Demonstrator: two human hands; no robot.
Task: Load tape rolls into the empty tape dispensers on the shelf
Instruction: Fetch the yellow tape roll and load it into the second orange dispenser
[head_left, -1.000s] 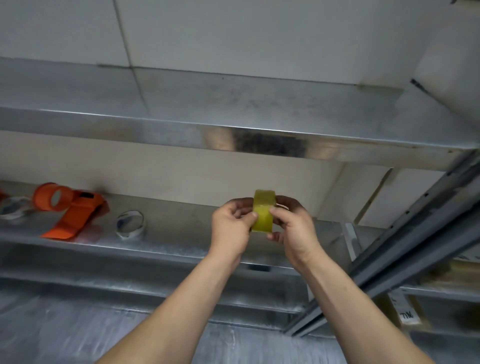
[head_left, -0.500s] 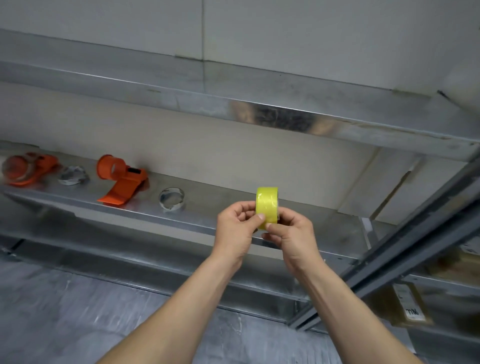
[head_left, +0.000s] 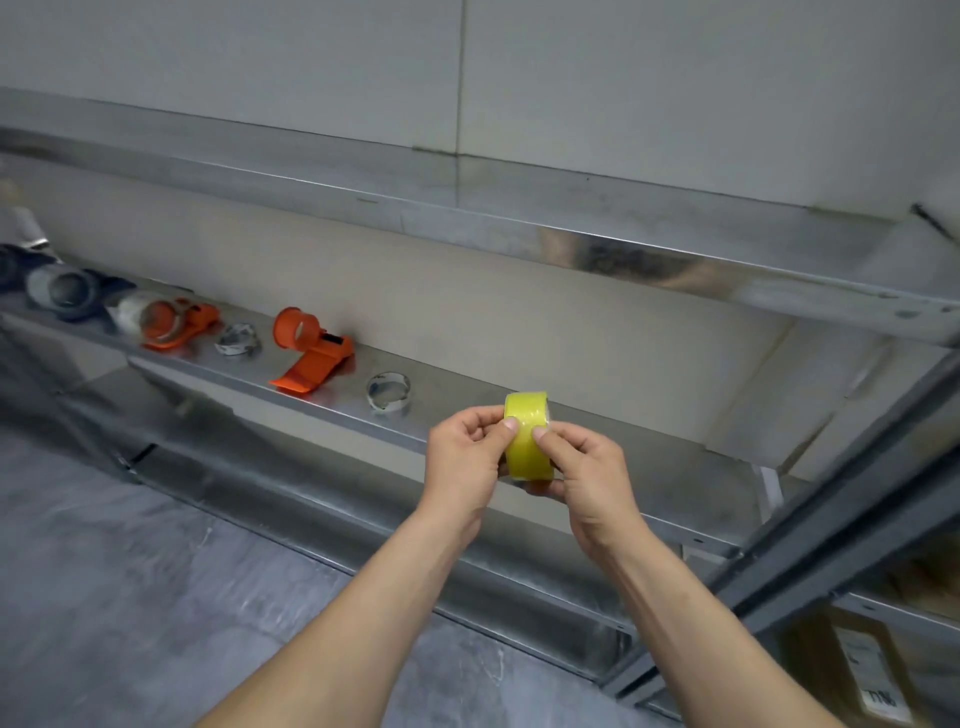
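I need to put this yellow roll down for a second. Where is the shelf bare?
The shelf is bare from the small ring rightward to the frame post, behind the held yellow roll. A narrower gap lies between that ring and the empty orange dispenser. Farther left it is crowded: another ring, a loaded orange dispenser and a dark dispenser.
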